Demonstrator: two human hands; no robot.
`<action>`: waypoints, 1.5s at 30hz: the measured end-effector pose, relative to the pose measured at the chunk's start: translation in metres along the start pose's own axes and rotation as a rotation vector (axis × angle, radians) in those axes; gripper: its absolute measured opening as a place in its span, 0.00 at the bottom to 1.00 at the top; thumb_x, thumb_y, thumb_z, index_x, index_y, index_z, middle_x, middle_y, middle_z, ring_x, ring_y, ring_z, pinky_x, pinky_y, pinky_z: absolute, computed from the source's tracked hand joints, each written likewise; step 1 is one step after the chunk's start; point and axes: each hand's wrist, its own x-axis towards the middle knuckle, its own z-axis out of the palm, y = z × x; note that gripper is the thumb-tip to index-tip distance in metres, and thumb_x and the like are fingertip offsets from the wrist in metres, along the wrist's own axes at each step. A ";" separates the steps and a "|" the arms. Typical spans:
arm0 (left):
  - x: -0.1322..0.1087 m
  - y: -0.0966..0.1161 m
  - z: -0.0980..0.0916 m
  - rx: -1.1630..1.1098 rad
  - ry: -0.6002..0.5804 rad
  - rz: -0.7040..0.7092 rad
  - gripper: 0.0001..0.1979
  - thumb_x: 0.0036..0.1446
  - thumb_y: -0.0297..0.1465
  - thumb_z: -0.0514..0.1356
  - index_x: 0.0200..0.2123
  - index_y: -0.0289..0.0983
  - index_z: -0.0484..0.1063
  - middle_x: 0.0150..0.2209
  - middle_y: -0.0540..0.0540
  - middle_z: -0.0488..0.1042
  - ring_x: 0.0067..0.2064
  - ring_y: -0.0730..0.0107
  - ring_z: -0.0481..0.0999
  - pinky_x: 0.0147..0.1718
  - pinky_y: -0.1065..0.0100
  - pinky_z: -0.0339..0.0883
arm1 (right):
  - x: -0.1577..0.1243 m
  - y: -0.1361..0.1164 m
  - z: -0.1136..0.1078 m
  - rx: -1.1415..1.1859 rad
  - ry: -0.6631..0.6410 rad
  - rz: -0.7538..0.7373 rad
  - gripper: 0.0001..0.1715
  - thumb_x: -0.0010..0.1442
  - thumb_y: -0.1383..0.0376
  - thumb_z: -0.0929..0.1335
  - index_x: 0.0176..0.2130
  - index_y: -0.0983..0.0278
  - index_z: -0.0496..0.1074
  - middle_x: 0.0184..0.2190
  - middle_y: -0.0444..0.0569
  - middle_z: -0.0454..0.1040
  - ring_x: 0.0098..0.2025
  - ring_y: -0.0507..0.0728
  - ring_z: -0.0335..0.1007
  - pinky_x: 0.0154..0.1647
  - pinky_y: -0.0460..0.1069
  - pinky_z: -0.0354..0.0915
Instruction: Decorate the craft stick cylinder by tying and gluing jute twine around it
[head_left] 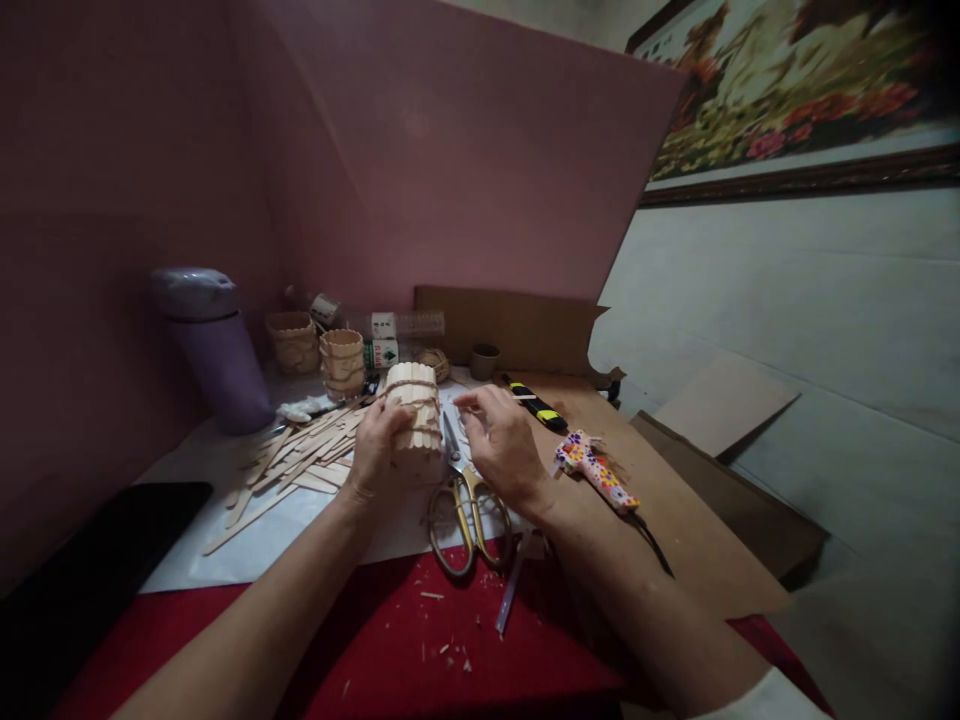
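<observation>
My left hand (381, 445) is wrapped round a small cup of upright wooden sticks (415, 405), with twine bands around it. The cup is held tilted above the white sheet. Just right of it is my right hand (499, 440), its thumb and fingers drawn together near the cup's side; what they hold, if anything, is too small to name. Between and below the hands lie gold-handled scissors (469, 500), blades pointing away. A heap of flat wooden sticks (300, 460) lies left of my left hand.
Two stick cups (343, 362), clear plastic bottles (409, 323) and a small brown pot (484, 361) stand or lie behind. A purple tumbler (217, 350) is at left. A yellow-black cutter (536, 403) and flowered glue gun (596, 472) lie right, on brown board (705, 550).
</observation>
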 end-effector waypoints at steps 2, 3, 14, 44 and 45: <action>-0.001 0.000 0.000 0.004 -0.059 0.041 0.19 0.41 0.33 0.63 0.39 0.35 0.70 0.31 0.48 0.74 0.28 0.70 0.72 0.24 0.72 0.66 | -0.001 -0.006 0.002 0.179 0.093 -0.053 0.08 0.62 0.71 0.63 0.39 0.64 0.71 0.39 0.52 0.74 0.44 0.59 0.68 0.47 0.54 0.65; -0.002 0.000 0.001 0.007 -0.089 0.052 0.19 0.42 0.33 0.63 0.41 0.35 0.70 0.33 0.48 0.74 0.29 0.70 0.73 0.24 0.72 0.66 | -0.003 -0.008 0.003 0.231 0.123 -0.064 0.07 0.62 0.71 0.63 0.39 0.64 0.71 0.39 0.52 0.73 0.44 0.59 0.68 0.47 0.54 0.65; -0.022 0.002 0.011 0.006 -0.280 0.009 0.20 0.44 0.32 0.63 0.43 0.36 0.70 0.36 0.47 0.75 0.33 0.67 0.73 0.30 0.70 0.68 | -0.027 -0.009 -0.003 0.121 0.285 -0.143 0.11 0.64 0.69 0.65 0.45 0.58 0.73 0.47 0.51 0.67 0.52 0.61 0.64 0.55 0.61 0.64; -0.016 -0.009 0.007 0.041 -0.227 0.010 0.26 0.47 0.38 0.68 0.49 0.36 0.69 0.37 0.46 0.77 0.33 0.66 0.76 0.29 0.69 0.70 | -0.031 0.005 0.002 0.002 0.249 -0.291 0.23 0.61 0.72 0.65 0.53 0.56 0.72 0.52 0.52 0.66 0.55 0.63 0.60 0.58 0.65 0.62; -0.016 -0.009 0.007 0.047 -0.225 0.019 0.25 0.47 0.38 0.67 0.48 0.36 0.69 0.37 0.46 0.77 0.33 0.66 0.76 0.28 0.70 0.70 | -0.031 0.004 0.002 0.017 0.259 -0.280 0.23 0.61 0.72 0.64 0.54 0.57 0.72 0.51 0.53 0.66 0.55 0.63 0.61 0.57 0.64 0.63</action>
